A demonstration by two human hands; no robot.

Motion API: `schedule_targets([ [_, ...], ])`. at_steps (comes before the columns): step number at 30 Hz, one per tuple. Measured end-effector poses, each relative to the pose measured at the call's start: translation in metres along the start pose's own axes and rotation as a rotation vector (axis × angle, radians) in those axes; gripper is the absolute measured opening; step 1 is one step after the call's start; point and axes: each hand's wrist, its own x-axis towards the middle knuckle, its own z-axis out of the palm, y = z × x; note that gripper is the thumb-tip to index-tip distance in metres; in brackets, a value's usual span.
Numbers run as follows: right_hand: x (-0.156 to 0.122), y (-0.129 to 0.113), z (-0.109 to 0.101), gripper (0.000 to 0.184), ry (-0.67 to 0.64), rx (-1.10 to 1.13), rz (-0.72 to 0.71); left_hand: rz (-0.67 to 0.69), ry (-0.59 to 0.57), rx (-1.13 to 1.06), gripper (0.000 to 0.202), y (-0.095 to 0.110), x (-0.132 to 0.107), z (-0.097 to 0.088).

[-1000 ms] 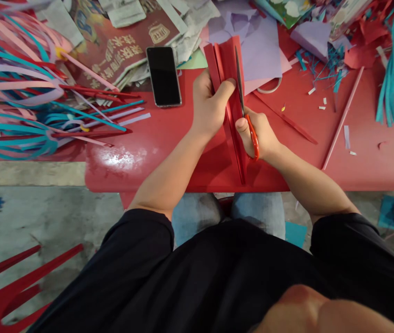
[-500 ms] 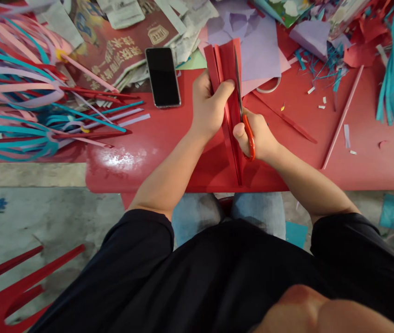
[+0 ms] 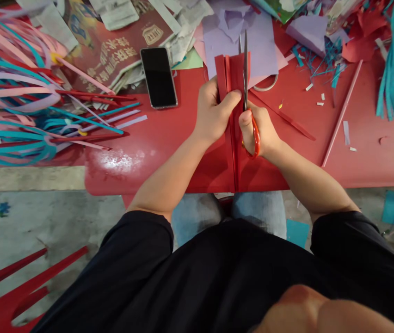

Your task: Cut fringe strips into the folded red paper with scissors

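At the far left of a red table (image 3: 169,152), loops and strips of teal, pink and lilac paper (image 3: 20,115) lie heaped, their ends fanning toward a black phone (image 3: 158,77) that rests face up beside a red printed booklet (image 3: 117,51) and torn newspaper.

Right of the phone, the person's left hand (image 3: 212,113) is closed on a folded sheet of red paper (image 3: 232,74). The thumb presses across the near face of the sheet, while the fingers wrap behind its left edge, so the paper sits pinched between thumb and fingers. The sheet runs lengthwise away from the body, its lower part lying on the table down to the near edge.

Just beside it, the right hand (image 3: 257,132) grips orange-handled scissors (image 3: 247,99), fingers curled through the loops. The blades point straight away from the person along the sheet's right side, their tips clearing its far edge over lilac paper (image 3: 262,46). The blades look nearly together, though the angle makes the gap hard to judge.

Further right, a thin red stick (image 3: 341,115) lies diagonally on the table, with small paper scraps around it and a bundle of teal strips (image 3: 389,78) at the far right.
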Motion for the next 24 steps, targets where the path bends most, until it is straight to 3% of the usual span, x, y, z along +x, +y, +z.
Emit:
schedule_targets([
  [5, 0.001, 0.000, 0.003, 0.081, 0.054, 0.028, 0.039, -0.001, 0.008, -0.001, 0.035, -0.004, -0.001, 0.002],
  [11, 0.008, -0.001, -0.006, 0.060, 0.059, 0.032, 0.107, -0.084, 0.146, -0.110, 0.042, -0.015, 0.011, -0.002],
  [17, 0.011, -0.005, -0.006, 0.043, 0.017, -0.008, 0.118, -0.182, 0.172, -0.210, 0.052, 0.003, 0.016, -0.006],
  [21, 0.005, -0.011, -0.014, 0.030, 0.163, -0.014, 0.107, -0.179, 0.124, -0.345, 0.074, 0.015, 0.016, -0.008],
  [24, -0.001, -0.016, -0.045, 0.029, 0.390, -0.014, 0.058, -0.213, 0.031, -0.368, 0.077, 0.013, 0.018, -0.014],
])
